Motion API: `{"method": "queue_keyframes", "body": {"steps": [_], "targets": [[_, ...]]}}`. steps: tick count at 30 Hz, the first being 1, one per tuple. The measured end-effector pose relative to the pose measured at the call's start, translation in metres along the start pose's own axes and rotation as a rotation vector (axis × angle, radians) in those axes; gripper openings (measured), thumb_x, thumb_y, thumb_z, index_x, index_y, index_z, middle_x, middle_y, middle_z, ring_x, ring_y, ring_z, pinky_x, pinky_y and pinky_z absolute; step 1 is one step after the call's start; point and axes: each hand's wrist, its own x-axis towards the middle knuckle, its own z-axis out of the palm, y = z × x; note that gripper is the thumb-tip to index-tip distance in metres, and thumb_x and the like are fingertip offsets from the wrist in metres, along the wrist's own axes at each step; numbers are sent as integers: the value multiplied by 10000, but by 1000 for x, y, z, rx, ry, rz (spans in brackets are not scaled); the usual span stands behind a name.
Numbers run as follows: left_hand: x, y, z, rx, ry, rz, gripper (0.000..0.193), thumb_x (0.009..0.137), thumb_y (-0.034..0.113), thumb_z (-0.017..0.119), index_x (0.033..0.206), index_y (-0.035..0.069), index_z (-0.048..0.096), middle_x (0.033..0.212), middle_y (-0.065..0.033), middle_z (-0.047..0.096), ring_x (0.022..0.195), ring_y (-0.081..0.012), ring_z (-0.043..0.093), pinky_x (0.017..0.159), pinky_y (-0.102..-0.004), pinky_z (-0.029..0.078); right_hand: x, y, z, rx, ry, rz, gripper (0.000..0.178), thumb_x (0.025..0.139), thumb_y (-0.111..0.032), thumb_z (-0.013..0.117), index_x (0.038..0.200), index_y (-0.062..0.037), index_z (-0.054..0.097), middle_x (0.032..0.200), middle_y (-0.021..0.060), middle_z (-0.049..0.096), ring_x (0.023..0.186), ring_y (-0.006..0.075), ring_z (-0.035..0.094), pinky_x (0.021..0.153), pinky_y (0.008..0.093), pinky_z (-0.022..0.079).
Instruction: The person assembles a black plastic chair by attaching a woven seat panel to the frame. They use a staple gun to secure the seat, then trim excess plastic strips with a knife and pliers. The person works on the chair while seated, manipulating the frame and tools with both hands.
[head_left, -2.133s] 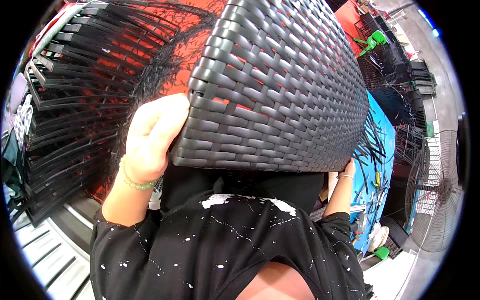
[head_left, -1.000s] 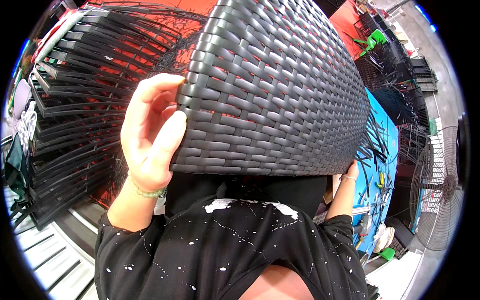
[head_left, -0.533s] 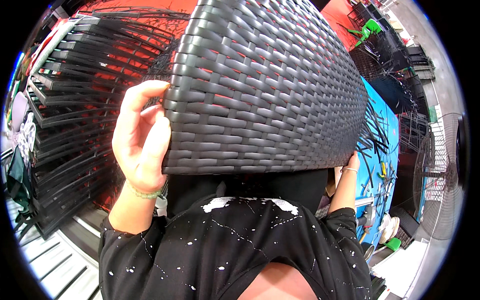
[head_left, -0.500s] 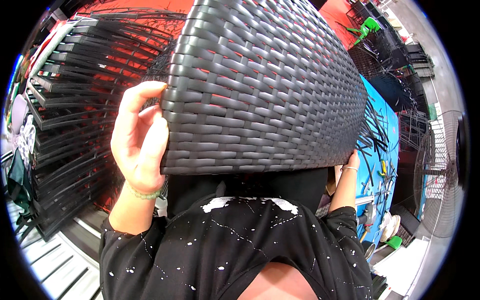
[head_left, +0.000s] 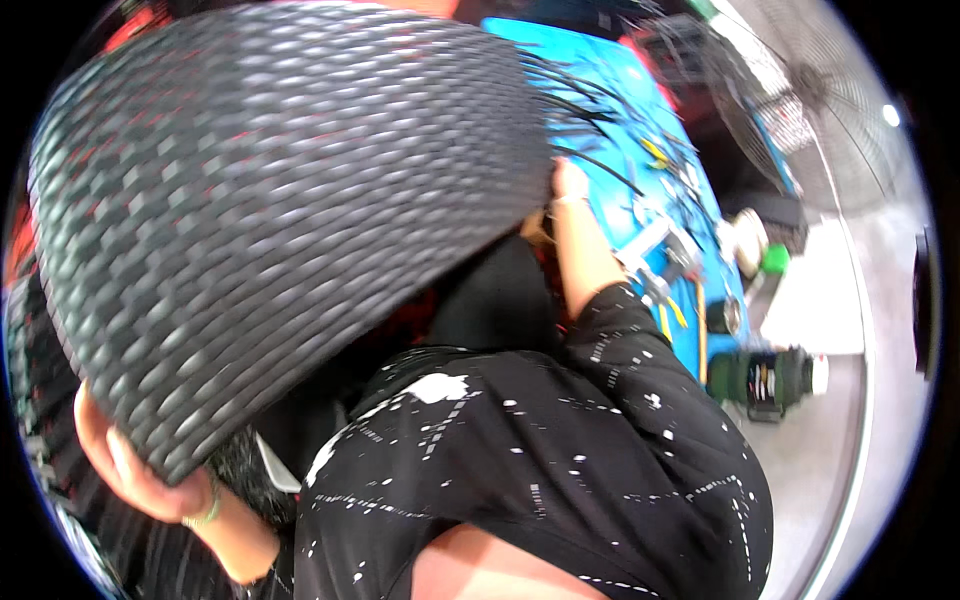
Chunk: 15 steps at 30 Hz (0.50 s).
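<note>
A large black woven panel (head_left: 300,190), its flat strips plaited over and under, spans the upper left of the view at a tilt. At its lower left corner, my left hand (head_left: 130,465) is closed on the edge, the fingers partly hidden by the panel. My right hand (head_left: 569,182) grips the panel's opposite edge on the right, with most of its fingers out of sight. Beyond that edge, loose black strips (head_left: 590,105) stick out over the blue table. Motion blurs the weave, and red shows through some gaps.
The blue table (head_left: 655,235) along the right carries strips, yellow-handled tools and a wooden-handled tool (head_left: 702,330). A dark green jug (head_left: 765,382) stands on the floor beside it. Farther off are a large fan (head_left: 815,90) and a green object (head_left: 775,259).
My view has swung to the right, bringing more of the blue table in. In the picture, the panel and both hands have shifted left, with the left corner lower. Both hands keep hold.
</note>
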Motion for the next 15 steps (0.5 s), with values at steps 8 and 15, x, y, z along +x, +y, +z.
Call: {"method": "queue_keyframes", "body": {"steps": [8, 15], "targets": [[6, 11, -18, 162, -164, 189, 502, 1050, 187, 305, 1411, -142, 424, 1517, -261, 406, 1402, -347, 420, 1180, -471, 321, 2, 28, -6, 488, 56, 129, 286, 913, -235, 692, 1042, 17, 652, 1034, 125, 712, 945, 221, 661, 868, 345, 516], [10, -13, -82, 357, -243, 138, 501, 1055, 218, 345, 1471, -50, 422, 1534, -235, 402, 1404, -330, 423, 1191, -465, 307, -23, 11, -18, 175, 85, 251, 566, 977, -526, 534, 1093, 9, 677, 1103, 156, 714, 949, 263, 660, 856, 407, 510]]}}
